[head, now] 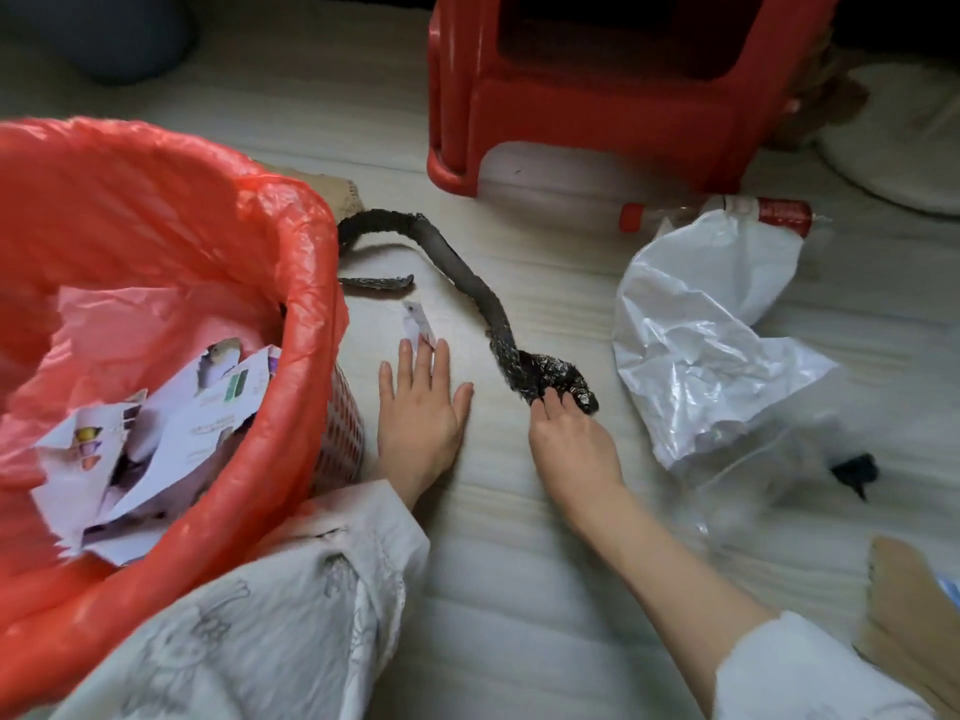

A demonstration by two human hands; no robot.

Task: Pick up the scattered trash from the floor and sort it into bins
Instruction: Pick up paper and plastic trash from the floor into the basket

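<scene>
A bin lined with a red bag (301, 236) stands at the left, with torn white paper (156, 433) inside. My left hand (421, 407) lies flat on the floor beside it, fingertips touching a small paper scrap (418, 324). My right hand (569, 439) pinches the crumpled near end of a long dark twisted strip (483, 293) that snakes back toward the bin. A shorter dark piece (376, 283) lies next to the bin. A crumpled white plastic bag (701, 330) lies to the right, with a red-capped plastic bottle (675, 215) behind it.
A red plastic stool (597, 96) stands ahead. Clear plastic film (769, 475) and a small black piece (854, 472) lie at the right. Brown cardboard (909, 605) sits at the lower right and more cardboard (337, 192) behind the bin. A round white object (893, 142) lies far right.
</scene>
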